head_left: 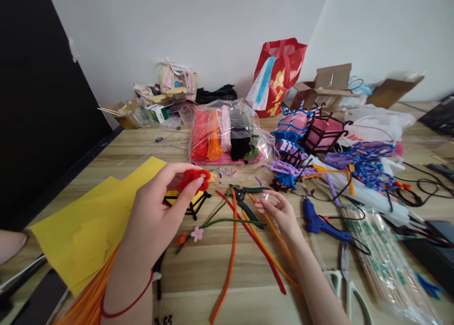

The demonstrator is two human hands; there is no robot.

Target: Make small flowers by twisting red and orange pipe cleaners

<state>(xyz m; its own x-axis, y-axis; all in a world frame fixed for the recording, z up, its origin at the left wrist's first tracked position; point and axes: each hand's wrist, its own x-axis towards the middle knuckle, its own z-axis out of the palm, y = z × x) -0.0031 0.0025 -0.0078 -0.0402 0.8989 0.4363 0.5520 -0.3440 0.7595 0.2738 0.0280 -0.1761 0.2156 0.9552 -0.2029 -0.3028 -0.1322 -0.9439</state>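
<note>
Two hands work above a wooden table strewn with craft supplies. Yellow paper sheets lie at the left, and a clear bag of coloured fuzzy wire sits further back. Orange and red fuzzy wires trail loose across the wood, beside a blue glue gun and green-handled pliers (partly hidden by the wires). The left hand pinches a red fuzzy loop between thumb and fingertips, raised just above a small black wire frame. The loop looks light, soft and easily bent, best held at its rim. The right hand nips a tiny white piece in its fingertips.
</note>
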